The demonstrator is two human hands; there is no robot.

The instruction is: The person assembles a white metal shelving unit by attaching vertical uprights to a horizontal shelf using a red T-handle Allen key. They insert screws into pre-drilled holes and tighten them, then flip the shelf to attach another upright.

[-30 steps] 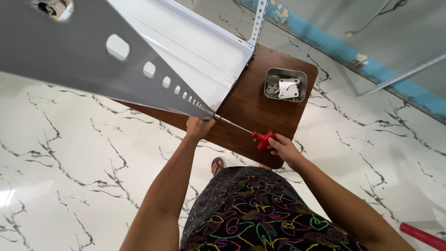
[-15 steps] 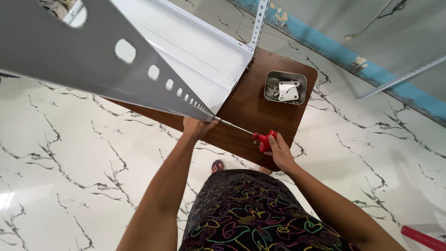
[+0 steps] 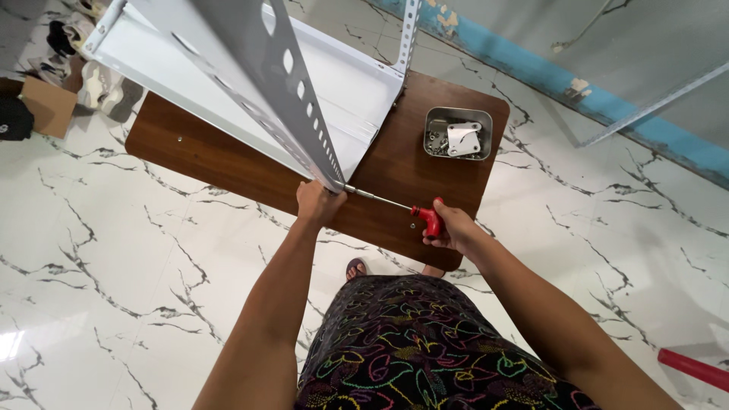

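Note:
A grey slotted steel angle post [image 3: 292, 91] rises toward the camera from a white metal shelf [image 3: 228, 72] that rests on a low brown wooden table [image 3: 425, 182]. My left hand [image 3: 319, 203] grips the bottom corner of the post. My right hand [image 3: 452, 228] is closed on the red handle of a screwdriver [image 3: 395, 205], whose metal shaft points left into that corner joint, just beside my left hand.
A small metal tray [image 3: 457, 135] with screws and a white bracket sits at the table's right end. A second slotted post [image 3: 410, 30] stands at the shelf's far corner. Shoes and a cardboard box [image 3: 45, 106] lie at the upper left; a red object [image 3: 695, 370] at the lower right. The floor is white marble tile.
The view has shifted, so more of the table and the shelf shows and the post looks steeper. Both hands stay at the corner joint, with the screwdriver still in the right one.

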